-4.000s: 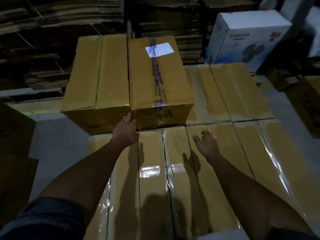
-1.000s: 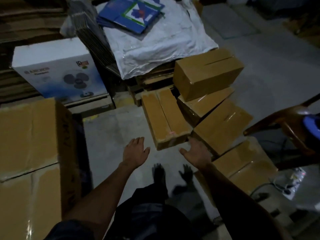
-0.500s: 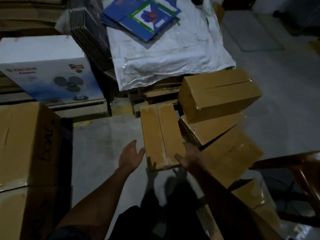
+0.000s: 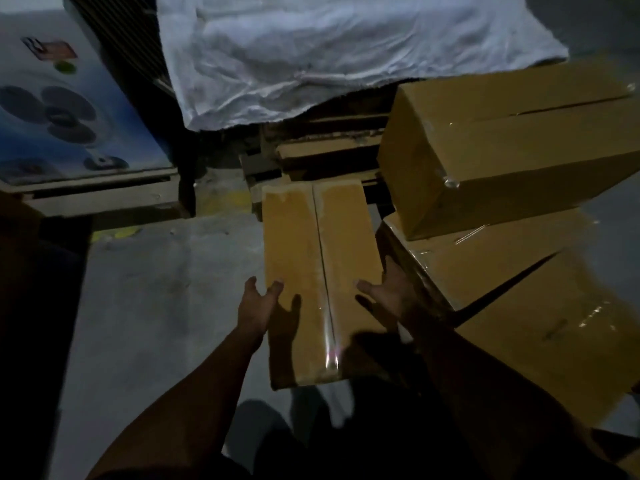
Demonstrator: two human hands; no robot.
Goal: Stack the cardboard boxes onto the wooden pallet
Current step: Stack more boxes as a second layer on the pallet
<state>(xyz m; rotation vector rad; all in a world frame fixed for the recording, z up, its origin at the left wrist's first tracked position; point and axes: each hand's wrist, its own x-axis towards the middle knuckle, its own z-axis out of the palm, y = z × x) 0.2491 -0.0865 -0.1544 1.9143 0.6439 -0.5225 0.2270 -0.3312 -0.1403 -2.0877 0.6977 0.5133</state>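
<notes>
Grip: left hand (image 4: 258,303) spread wide, fingers on the left long edge of the narrow cardboard box (image 4: 313,271) at frame centre; right hand (image 4: 388,292) spread the same way on the right long edge, its fingers reaching down the gap beside the neighbouring box. Neither hand has closed. I read this as contact before the lift, and I cannot tell whether any weight is taken yet.

Box: long, taped down the middle seam, glossy tape glare near its near end. It lies on the grey concrete floor (image 4: 156,289), far end against low timber at upper centre.

Surroundings: right of frame, a leaning pile of larger cardboard boxes (image 4: 519,265), the top one (image 4: 512,140) tilted. Above, a white woven sheet (image 4: 329,46). Upper left, a printed fan carton (image 4: 62,109). The pallet to be loaded is not in this view.

Notes for doing the lift well, my judgement:
- Get fingers under both long edges; tape looks slick, so squeezing alone may slip.
- Hands sit towards the near end, so expect the far end to dip; shift the grip forward.
- Draw the box clear leftwards, away from the pile, which may shift.
</notes>
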